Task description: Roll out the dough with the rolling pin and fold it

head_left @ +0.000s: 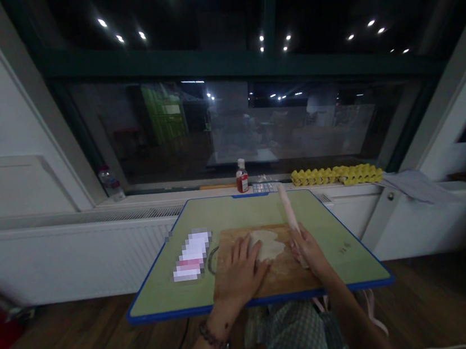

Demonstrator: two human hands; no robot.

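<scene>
A thin, irregular sheet of pale dough (269,245) lies on a wooden cutting board (286,281) near the front of the small table. My left hand (241,269) rests flat at the dough's left side, fingers spread, with the fingertips at its edge. In my right hand (307,249) is a wooden rolling pin (287,207), gripped near its lower end at the board's right side. The pin points away from me and slants a little left, apart from the dough.
The green tabletop (241,210) has a blue rim. A blurred-out phone-like sheet (192,256) lies left of the board. On the sill behind stand a small red bottle (242,176), yellow egg cartons (335,175) and a clear plastic bottle (110,184). A radiator (78,261) runs below the window.
</scene>
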